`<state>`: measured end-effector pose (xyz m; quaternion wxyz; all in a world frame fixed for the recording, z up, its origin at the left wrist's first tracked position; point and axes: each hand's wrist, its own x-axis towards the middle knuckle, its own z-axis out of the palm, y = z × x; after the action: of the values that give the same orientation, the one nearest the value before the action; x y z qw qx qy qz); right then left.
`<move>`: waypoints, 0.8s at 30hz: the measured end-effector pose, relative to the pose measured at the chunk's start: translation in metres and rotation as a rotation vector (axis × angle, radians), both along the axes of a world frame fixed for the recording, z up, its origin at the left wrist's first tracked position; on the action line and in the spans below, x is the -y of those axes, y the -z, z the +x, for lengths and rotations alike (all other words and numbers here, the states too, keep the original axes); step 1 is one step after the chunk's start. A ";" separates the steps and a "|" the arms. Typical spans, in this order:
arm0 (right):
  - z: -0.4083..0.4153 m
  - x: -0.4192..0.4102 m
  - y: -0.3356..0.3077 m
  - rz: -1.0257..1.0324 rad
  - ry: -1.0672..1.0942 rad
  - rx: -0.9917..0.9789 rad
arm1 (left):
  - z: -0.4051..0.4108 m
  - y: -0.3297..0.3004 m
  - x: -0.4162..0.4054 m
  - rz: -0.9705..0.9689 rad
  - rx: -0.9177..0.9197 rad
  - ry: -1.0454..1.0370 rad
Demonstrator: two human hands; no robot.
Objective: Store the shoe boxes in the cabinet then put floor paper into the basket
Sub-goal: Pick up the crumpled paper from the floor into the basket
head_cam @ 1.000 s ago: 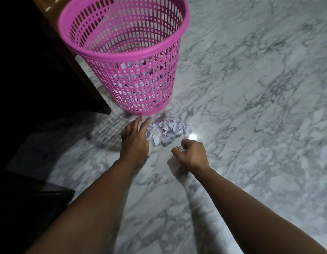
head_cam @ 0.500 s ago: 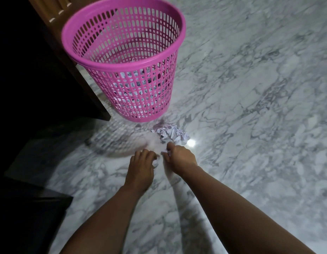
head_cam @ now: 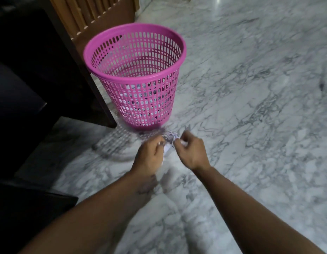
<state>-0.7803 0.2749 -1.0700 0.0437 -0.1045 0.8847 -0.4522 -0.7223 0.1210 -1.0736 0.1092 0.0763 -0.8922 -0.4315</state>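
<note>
Crumpled white paper scraps (head_cam: 169, 142) sit bunched between left hand (head_cam: 149, 156) and right hand (head_cam: 191, 153), both grips curled around the wad, low over the marble floor (head_cam: 250, 107). Light, soft, probably sheds bits; cup from both sides. Pink basket (head_cam: 135, 77) just beyond, beside the dark cabinet (head_cam: 49, 70).

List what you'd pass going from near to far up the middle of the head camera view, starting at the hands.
Left hand and right hand → crumpled paper gathered between them → pink basket → wooden slatted cabinet.
</note>
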 end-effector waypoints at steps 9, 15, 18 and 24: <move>-0.124 0.096 -0.204 -0.352 -0.039 -0.595 | -0.126 -0.215 0.066 -0.034 -0.534 -0.393; -0.181 0.140 -0.213 0.267 -0.172 -0.297 | -0.188 -0.211 0.115 -0.318 0.201 -0.406; -0.173 0.114 -0.201 0.112 -0.125 -0.446 | -0.173 -0.203 0.103 -0.389 0.188 -0.382; -0.127 0.015 -0.080 -0.147 0.110 -0.384 | -0.081 -0.115 0.045 -0.538 -0.595 0.163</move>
<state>-0.9075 0.2599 -0.9904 -0.1582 -0.1433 0.8457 -0.4891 -0.8030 0.0757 -0.9583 0.3440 -0.1540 -0.9058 -0.1934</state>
